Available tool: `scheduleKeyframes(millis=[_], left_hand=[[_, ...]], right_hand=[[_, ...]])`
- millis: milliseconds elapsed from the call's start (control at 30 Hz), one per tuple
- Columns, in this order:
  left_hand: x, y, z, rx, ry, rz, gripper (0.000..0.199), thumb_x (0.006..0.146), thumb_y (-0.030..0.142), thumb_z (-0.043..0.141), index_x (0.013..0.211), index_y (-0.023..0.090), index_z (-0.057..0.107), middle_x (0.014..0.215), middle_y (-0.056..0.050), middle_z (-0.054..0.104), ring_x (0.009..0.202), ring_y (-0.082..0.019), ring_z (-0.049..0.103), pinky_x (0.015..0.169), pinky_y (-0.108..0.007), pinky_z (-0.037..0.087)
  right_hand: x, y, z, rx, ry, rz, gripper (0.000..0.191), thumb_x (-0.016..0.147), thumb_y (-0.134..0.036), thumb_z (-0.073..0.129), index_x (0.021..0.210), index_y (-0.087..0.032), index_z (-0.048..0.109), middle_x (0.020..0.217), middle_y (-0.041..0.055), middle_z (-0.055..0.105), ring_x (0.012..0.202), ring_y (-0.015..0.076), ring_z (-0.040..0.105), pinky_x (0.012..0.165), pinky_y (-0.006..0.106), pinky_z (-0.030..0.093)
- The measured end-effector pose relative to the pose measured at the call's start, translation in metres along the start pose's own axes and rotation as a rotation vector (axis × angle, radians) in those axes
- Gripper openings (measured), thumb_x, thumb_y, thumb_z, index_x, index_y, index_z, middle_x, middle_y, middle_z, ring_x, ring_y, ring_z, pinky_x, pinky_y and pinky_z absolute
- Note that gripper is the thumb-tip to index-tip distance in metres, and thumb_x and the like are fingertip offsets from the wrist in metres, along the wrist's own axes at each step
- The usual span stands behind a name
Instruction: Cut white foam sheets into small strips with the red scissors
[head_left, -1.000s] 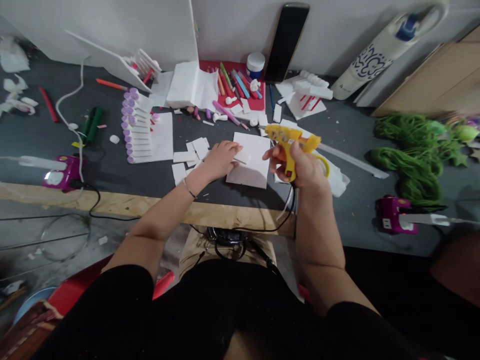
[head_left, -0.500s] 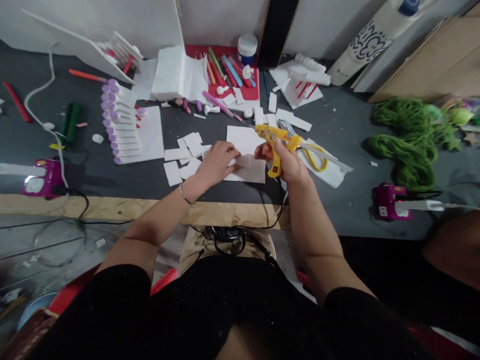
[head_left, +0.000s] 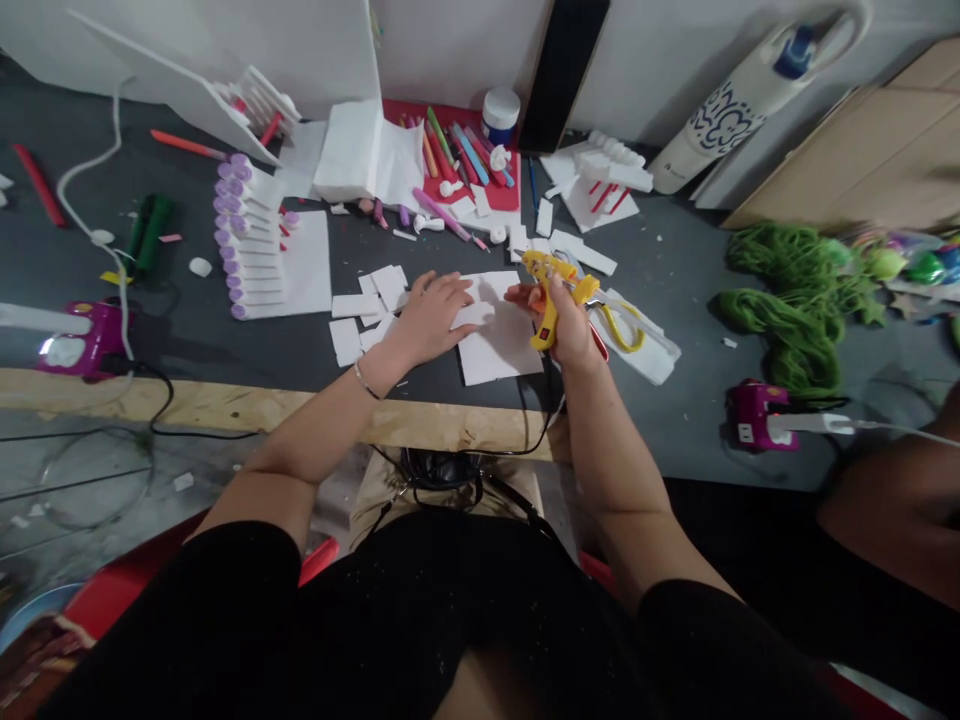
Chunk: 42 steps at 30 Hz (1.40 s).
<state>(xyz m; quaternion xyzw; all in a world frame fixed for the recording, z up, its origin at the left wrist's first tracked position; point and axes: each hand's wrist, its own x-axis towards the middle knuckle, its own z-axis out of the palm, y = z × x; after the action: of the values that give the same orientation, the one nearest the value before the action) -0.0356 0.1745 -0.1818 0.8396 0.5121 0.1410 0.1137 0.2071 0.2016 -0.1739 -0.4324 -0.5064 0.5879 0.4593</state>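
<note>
My right hand [head_left: 568, 325] is wrapped around a yellow glue gun [head_left: 547, 305], its nozzle pointing up and to the left. Under it and to the left lies a white foam board sheet [head_left: 501, 345] on the dark tabletop. My left hand [head_left: 435, 315] rests flat at the sheet's left side, fingers spread and thumb stretched out. Between thumb and fingers a small white piece [head_left: 478, 310] lies on the sheet, partly covered by the hand. Several cut white rectangles [head_left: 356, 305] lie left of that hand. Scissors with yellow handles [head_left: 624, 328] lie right of the glue gun.
Purple-tipped white sticks [head_left: 251, 245] stand on a board at left. Pens [head_left: 465, 145] and a white jar [head_left: 500, 115] are at the back. Green yarn [head_left: 787, 300], a white bottle [head_left: 709, 125] and a purple power adapter [head_left: 757, 415] are at right. Another person's arm [head_left: 892, 500] shows at lower right.
My left fingers have gone from bunched over the small white piece to spread flat. The foam sheet has turned slightly and shifted toward me. The glue gun stays in my right hand.
</note>
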Motion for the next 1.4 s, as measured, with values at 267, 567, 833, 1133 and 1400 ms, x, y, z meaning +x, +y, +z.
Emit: scheduleKeyframes(millis=[267, 567, 833, 1133, 1400], left_hand=[[0.005, -0.001, 0.005, 0.008, -0.002, -0.09, 0.044, 0.109, 0.038, 0.056, 0.14, 0.01, 0.066, 0.148, -0.025, 0.072, 0.149, -0.037, 0.062, 0.138, -0.064, 0.027], [0.008, 0.009, 0.009, 0.138, 0.049, -0.07, 0.041, 0.107, 0.034, 0.059, 0.134, 0.006, 0.069, 0.13, -0.026, 0.075, 0.136, -0.039, 0.067, 0.127, -0.058, 0.045], [0.007, 0.023, 0.011, 0.175, 0.03, -0.069, 0.044, 0.11, 0.035, 0.054, 0.14, 0.006, 0.069, 0.141, -0.024, 0.072, 0.147, -0.038, 0.061, 0.137, -0.06, 0.031], [0.004, 0.043, 0.006, 0.047, -0.018, -0.168, 0.046, 0.109, 0.034, 0.05, 0.147, 0.017, 0.068, 0.152, -0.017, 0.068, 0.155, -0.037, 0.054, 0.142, -0.068, 0.015], [-0.025, 0.071, -0.04, 0.192, 0.021, -0.067, 0.067, 0.118, 0.043, 0.014, 0.167, 0.008, 0.044, 0.169, -0.013, 0.055, 0.167, -0.032, 0.041, 0.142, -0.054, 0.012]], right_hand=[[0.004, 0.004, 0.003, 0.05, 0.12, -0.017, 0.059, 0.09, -0.085, 0.06, 0.077, -0.028, 0.055, 0.098, 0.0078, 0.076, 0.1, 0.0268, 0.079, 0.119, 0.056, 0.052], [0.009, 0.009, -0.006, 0.093, 0.14, 0.054, 0.056, 0.082, -0.082, 0.073, 0.073, -0.028, 0.06, 0.087, 0.0057, 0.079, 0.095, 0.0242, 0.08, 0.112, 0.051, 0.06], [0.007, 0.014, -0.007, -0.067, 0.093, 0.025, 0.056, 0.083, -0.082, 0.068, 0.075, -0.027, 0.058, 0.085, 0.0061, 0.074, 0.104, 0.0296, 0.079, 0.104, 0.052, 0.057], [0.011, 0.017, -0.015, -0.149, 0.061, -0.035, 0.048, 0.1, -0.068, 0.062, 0.072, -0.029, 0.058, 0.08, 0.0063, 0.072, 0.083, 0.0236, 0.073, 0.087, 0.045, 0.057], [0.006, 0.015, -0.012, -0.122, 0.097, -0.11, 0.049, 0.1, -0.063, 0.065, 0.071, -0.024, 0.063, 0.073, 0.0047, 0.07, 0.065, 0.0188, 0.069, 0.082, 0.044, 0.059]])
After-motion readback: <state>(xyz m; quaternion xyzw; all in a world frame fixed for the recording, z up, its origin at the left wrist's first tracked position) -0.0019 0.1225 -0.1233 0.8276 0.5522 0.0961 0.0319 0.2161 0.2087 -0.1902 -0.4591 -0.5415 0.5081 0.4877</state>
